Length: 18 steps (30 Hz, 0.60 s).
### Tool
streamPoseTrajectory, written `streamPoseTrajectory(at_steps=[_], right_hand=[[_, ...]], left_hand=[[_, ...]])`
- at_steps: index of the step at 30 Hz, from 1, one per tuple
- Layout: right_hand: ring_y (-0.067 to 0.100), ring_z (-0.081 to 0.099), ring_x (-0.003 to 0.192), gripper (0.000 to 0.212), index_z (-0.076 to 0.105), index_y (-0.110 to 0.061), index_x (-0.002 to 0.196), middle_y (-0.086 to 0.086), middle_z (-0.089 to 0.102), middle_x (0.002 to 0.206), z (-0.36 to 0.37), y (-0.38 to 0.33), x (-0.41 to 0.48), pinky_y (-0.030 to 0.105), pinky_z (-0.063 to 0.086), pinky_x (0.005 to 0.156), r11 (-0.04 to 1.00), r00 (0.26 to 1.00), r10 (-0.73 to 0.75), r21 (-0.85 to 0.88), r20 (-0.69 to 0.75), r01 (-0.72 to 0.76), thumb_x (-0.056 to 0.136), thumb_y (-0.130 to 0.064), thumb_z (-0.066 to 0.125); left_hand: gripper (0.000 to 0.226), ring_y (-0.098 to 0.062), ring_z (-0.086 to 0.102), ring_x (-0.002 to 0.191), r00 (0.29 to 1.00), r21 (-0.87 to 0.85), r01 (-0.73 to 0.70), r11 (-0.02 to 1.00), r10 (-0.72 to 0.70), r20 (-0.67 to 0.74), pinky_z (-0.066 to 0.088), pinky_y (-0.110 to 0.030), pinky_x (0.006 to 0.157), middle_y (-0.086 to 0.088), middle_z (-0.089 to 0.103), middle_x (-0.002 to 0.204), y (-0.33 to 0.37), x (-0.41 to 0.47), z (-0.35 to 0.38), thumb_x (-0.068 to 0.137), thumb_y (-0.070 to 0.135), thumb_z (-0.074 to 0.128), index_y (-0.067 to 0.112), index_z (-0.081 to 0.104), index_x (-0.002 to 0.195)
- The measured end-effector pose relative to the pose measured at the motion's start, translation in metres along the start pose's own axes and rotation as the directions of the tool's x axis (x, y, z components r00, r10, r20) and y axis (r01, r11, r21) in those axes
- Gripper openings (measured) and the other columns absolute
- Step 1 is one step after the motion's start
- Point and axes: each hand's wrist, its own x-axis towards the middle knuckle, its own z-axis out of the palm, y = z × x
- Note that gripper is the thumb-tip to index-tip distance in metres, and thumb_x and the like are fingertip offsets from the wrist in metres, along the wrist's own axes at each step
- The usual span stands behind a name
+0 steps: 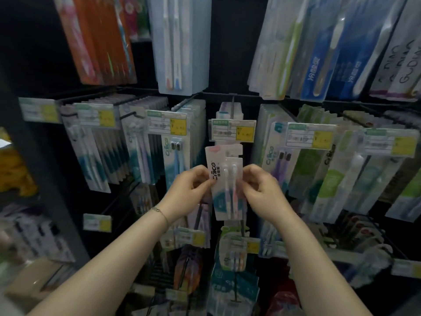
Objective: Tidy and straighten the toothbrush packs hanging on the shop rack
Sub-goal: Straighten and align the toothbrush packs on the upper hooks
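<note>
A white toothbrush pack [225,192] with two brushes, one purple and one pink, hangs in the middle of the rack below a price tag [232,132]. My left hand [193,190] pinches its left edge and my right hand [259,188] pinches its right edge, at about the pack's mid height. The pack tilts slightly, its bottom leaning right. More packs of the same kind hang on the hook [232,106] behind it.
Rows of toothbrush packs [177,142] hang on black hooks left and right, each with a yellow and white price tag. Larger packs [182,42] hang above. A lower row of packs [232,254] and a cardboard box [34,283] sit below.
</note>
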Motion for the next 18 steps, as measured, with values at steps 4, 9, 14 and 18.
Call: streamPoseTrajectory(at_steps=[4, 9, 14, 18], right_hand=[[0.017, 0.069, 0.084, 0.01, 0.062, -0.025, 0.097, -0.003, 0.071, 0.09, 0.028, -0.01, 0.006, 0.048, 0.057, 0.082, 0.999, 0.999, -0.036, 0.027, 0.04, 0.035, 0.097, -0.017, 0.056], [0.015, 0.066, 0.075, 0.015, 0.061, -0.027, 0.091, -0.008, 0.069, 0.078, 0.06, -0.027, 0.017, 0.046, 0.056, 0.077, 0.993, 0.992, -0.112, 0.037, 0.066, 0.11, 0.097, -0.014, 0.056], [0.024, 0.067, 0.08, 0.009, 0.06, -0.027, 0.093, 0.0, 0.07, 0.084, 0.098, -0.044, 0.031, 0.052, 0.056, 0.077, 0.991, 0.989, -0.123, 0.067, 0.088, 0.117, 0.097, -0.019, 0.057], [0.026, 0.067, 0.078, 0.008, 0.061, -0.025, 0.093, 0.001, 0.069, 0.082, 0.13, -0.061, 0.042, 0.054, 0.054, 0.078, 0.989, 0.987, -0.137, 0.068, 0.087, 0.132, 0.097, -0.02, 0.057]], left_hand=[[0.007, -0.01, 0.069, 0.091, 0.998, 0.018, 0.012, 1.0, -0.011, -0.061, 0.057, -0.039, 0.087, 0.009, 0.072, 0.093, -0.017, -0.011, -0.027, 0.097, 0.028, 0.061, 0.027, 0.067, 0.093], [0.011, -0.016, 0.069, 0.09, 0.992, 0.012, 0.009, 1.0, -0.007, -0.125, 0.056, -0.048, 0.086, 0.001, 0.073, 0.097, -0.033, -0.025, -0.059, 0.097, 0.026, 0.061, 0.017, 0.068, 0.099], [0.012, -0.014, 0.069, 0.094, 0.984, -0.01, 0.005, 1.0, -0.006, -0.181, 0.058, -0.045, 0.086, 0.005, 0.073, 0.103, -0.051, -0.032, -0.095, 0.097, 0.023, 0.061, 0.017, 0.068, 0.104], [0.014, -0.014, 0.069, 0.099, 0.982, -0.018, 0.012, 1.0, -0.015, -0.19, 0.057, -0.044, 0.09, 0.005, 0.073, 0.105, -0.067, -0.036, -0.128, 0.096, 0.025, 0.061, 0.018, 0.068, 0.106]])
